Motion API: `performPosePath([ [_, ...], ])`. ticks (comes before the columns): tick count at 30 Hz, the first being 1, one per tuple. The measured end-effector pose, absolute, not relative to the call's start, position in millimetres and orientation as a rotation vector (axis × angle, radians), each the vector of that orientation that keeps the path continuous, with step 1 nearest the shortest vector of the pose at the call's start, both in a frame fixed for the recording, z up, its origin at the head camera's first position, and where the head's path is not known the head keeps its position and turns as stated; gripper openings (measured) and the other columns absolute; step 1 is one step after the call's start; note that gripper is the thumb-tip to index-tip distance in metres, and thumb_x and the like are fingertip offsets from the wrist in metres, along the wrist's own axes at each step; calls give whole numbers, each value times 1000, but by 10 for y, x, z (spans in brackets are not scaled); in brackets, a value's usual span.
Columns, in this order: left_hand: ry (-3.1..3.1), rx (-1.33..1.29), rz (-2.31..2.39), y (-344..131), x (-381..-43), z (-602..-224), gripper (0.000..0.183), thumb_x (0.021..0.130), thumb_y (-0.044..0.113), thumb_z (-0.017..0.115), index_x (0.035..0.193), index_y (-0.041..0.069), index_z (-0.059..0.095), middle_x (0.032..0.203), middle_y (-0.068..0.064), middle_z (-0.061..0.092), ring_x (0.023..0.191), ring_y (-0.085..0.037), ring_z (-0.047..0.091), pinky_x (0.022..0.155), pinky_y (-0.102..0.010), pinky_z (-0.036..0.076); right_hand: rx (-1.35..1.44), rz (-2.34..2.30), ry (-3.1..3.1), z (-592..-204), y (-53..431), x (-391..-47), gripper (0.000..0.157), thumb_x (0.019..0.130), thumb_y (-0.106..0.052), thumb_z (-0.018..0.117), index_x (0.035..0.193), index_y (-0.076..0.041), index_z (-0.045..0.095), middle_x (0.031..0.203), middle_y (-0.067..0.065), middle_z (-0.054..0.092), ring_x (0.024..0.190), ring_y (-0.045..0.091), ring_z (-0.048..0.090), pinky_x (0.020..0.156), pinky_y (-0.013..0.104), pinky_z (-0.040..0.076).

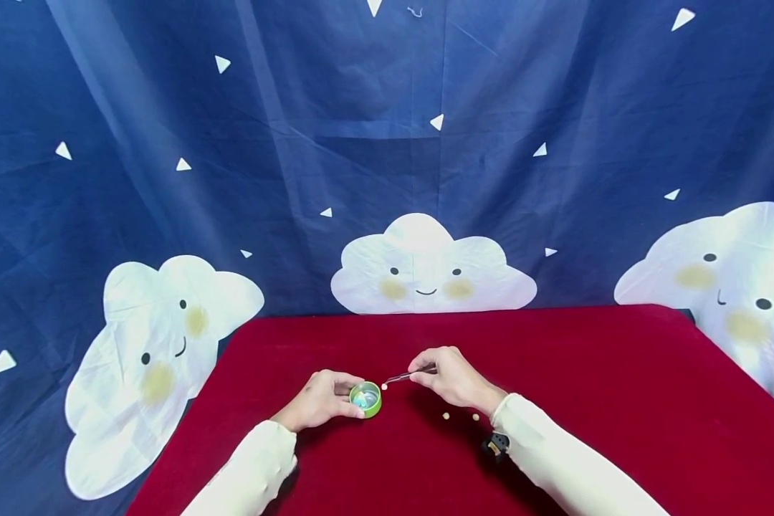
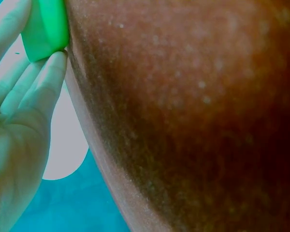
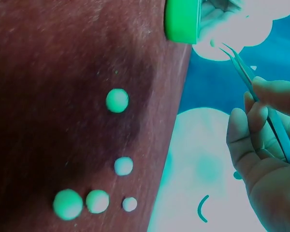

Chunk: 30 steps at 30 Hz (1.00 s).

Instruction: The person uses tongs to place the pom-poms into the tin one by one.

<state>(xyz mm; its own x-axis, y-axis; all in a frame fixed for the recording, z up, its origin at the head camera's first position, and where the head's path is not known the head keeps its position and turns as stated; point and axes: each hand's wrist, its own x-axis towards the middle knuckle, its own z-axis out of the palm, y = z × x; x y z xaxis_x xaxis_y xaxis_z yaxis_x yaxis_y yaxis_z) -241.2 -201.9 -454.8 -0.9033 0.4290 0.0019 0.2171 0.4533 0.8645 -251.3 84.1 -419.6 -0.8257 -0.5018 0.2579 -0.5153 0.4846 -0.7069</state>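
Note:
My left hand (image 1: 325, 398) grips a small round green tin (image 1: 373, 408), fingers and thumb on either side of its rim. The tin's mouth is up, and something pale and bluish lies inside. My right hand (image 1: 450, 375) pinches metal tweezers (image 1: 396, 377) that point left toward the tin. A small pale ball (image 1: 384, 387) shows at the tweezers' tips, just right of the rim. In the right wrist view, the curved tips (image 3: 224, 46) stand close beside the green tin (image 3: 181, 21). The left wrist view shows only part of the green wall (image 2: 53, 29) above the fingertips.
Under both hands lies a red cloth-covered table (image 1: 555, 358). Two pale balls (image 1: 446, 416) sit below my right hand; the right wrist view shows several balls (image 3: 117, 100) of differing sizes on the cloth. A blue curtain (image 1: 361, 143) with printed clouds hangs behind the table.

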Motion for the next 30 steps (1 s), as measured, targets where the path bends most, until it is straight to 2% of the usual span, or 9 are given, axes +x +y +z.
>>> performPosePath([
  [9, 2520, 565, 1387, -2010, -2426, -4546, 50, 74, 9, 89, 118, -2, 70, 105, -11, 74, 97, -22, 71, 82, -29, 58, 976, 1267, -2683, -4190, 747, -2531, 6, 87, -4, 75, 91, -9, 76, 84, -6, 70, 73, 6, 59, 67, 22, 52],
  [15, 2521, 567, 1391, -2006, -2424, -4526, 49, 75, 8, 88, 118, -3, 70, 105, -12, 73, 98, -25, 72, 82, -30, 58, 970, 1270, -2695, -4194, 712, -2535, 7, 87, -4, 76, 92, -9, 76, 84, -6, 71, 73, 6, 58, 67, 22, 52],
  [30, 2525, 538, 1372, -2032, -2414, -4539, 48, 76, 12, 88, 119, 0, 71, 106, -10, 74, 96, -21, 72, 82, -29, 58, 984, 1217, -2727, -4276, 689, -2517, 6, 87, -4, 76, 92, -8, 76, 84, -5, 71, 74, 7, 61, 68, 22, 52],
])
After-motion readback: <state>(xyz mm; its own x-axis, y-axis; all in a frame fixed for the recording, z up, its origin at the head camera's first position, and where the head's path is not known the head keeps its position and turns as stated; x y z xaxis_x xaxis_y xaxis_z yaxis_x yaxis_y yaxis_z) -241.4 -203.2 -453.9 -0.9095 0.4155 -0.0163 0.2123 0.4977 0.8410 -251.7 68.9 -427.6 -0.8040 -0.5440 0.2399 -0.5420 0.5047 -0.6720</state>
